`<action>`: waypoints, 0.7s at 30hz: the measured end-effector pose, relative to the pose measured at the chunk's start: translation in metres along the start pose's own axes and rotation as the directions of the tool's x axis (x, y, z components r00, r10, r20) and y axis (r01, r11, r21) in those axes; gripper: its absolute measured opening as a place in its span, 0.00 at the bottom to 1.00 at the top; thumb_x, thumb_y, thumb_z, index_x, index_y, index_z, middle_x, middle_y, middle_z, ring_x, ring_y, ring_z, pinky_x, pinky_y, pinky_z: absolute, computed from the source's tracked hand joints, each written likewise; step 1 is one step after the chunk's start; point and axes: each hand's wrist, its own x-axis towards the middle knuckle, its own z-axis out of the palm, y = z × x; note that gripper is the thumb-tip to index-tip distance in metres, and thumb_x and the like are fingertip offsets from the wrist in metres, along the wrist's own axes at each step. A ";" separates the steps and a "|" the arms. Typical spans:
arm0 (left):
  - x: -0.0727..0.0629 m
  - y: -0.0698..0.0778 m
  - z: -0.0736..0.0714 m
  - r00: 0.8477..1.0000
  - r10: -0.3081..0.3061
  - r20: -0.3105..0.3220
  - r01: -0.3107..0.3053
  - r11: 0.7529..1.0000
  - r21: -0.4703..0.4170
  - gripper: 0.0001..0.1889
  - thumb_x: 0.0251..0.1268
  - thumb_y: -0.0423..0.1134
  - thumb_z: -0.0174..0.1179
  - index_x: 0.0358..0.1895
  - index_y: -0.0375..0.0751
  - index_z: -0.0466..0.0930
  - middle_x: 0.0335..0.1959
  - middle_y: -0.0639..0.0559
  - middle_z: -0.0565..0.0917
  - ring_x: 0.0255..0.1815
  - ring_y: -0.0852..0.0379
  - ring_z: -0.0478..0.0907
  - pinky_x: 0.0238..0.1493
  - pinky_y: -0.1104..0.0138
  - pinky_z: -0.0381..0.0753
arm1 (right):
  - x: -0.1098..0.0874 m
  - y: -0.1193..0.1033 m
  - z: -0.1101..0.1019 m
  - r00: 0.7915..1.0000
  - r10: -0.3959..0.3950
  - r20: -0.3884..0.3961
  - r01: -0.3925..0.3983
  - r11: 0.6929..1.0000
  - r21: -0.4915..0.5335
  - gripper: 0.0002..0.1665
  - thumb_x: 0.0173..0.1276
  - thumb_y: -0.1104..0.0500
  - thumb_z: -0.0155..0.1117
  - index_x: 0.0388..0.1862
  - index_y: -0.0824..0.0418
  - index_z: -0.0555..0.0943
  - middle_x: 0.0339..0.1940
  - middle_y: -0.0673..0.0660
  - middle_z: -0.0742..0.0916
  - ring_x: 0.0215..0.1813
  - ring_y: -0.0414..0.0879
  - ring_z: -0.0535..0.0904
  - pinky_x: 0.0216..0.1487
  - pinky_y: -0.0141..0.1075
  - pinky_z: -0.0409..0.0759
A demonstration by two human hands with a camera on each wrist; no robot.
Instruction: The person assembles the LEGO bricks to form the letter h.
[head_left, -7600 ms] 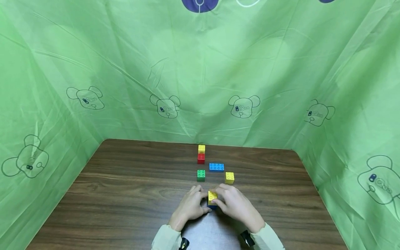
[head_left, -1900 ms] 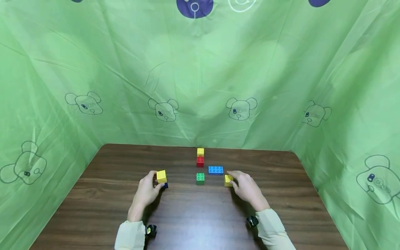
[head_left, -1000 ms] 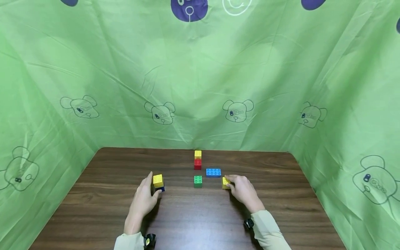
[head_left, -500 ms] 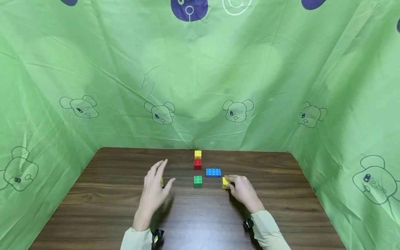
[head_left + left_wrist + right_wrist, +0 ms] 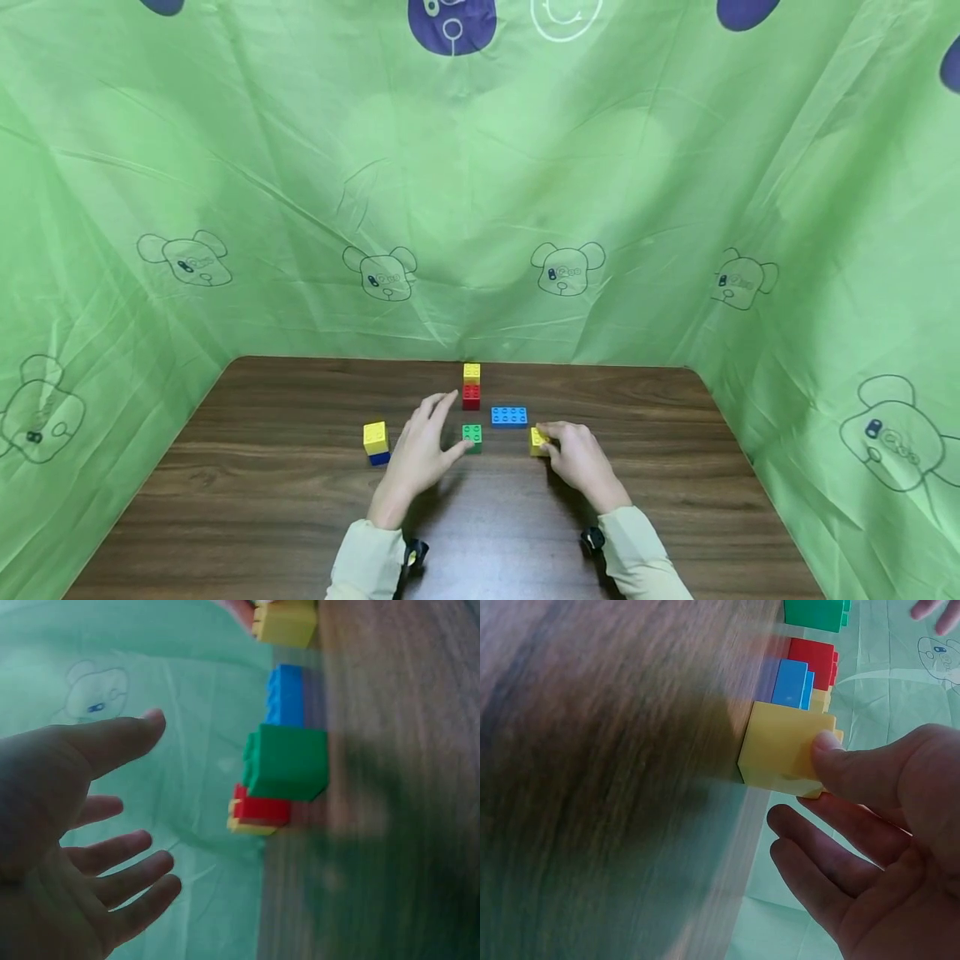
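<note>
Left hand (image 5: 418, 456): moved off yellow-over-blue plastic block stack (image 5: 377, 442), now at its nine o'clock; fingers spread apart near square green plastic block (image 5: 472, 432).
Right hand (image 5: 582, 459): fingers clamped on square yellow plastic block (image 5: 784, 746) at its ten o'clock.

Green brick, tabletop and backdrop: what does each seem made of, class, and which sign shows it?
Green brick: probably hard plastic, smooth, with moulded studs. Tabletop: wood or wood-look laminate, brown-grained, softly reflecting light. Backdrop: likely thin, smooth fabric, given its creases; plastic sheeting possible.
</note>
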 end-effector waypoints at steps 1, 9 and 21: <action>0.001 -0.001 0.003 1.000 0.002 0.018 -0.002 1.000 0.006 0.42 0.59 0.48 0.75 0.75 0.43 0.66 0.69 0.39 0.72 0.66 0.39 0.74 0.66 0.42 0.73 | 0.000 0.000 0.000 1.000 0.001 0.003 -0.001 1.000 0.000 0.19 0.64 0.63 0.73 0.55 0.62 0.87 0.54 0.61 0.89 0.56 0.56 0.86 0.54 0.49 0.84; 0.003 -0.009 0.027 0.995 0.009 0.101 -0.009 1.000 0.000 0.35 0.60 0.43 0.74 0.69 0.38 0.73 0.63 0.40 0.76 0.60 0.41 0.79 0.59 0.45 0.79 | 0.001 -0.002 -0.001 1.000 0.005 0.007 -0.005 1.000 0.015 0.19 0.64 0.65 0.73 0.54 0.64 0.87 0.53 0.62 0.89 0.55 0.57 0.86 0.53 0.49 0.84; 0.005 -0.021 0.046 0.997 -0.031 0.077 0.032 0.999 -0.002 0.25 0.59 0.42 0.74 0.60 0.41 0.80 0.52 0.46 0.85 0.49 0.44 0.84 0.48 0.48 0.83 | 0.002 -0.001 0.000 1.000 0.024 0.011 -0.024 1.000 0.013 0.19 0.64 0.65 0.73 0.55 0.63 0.87 0.53 0.61 0.89 0.56 0.57 0.86 0.54 0.49 0.84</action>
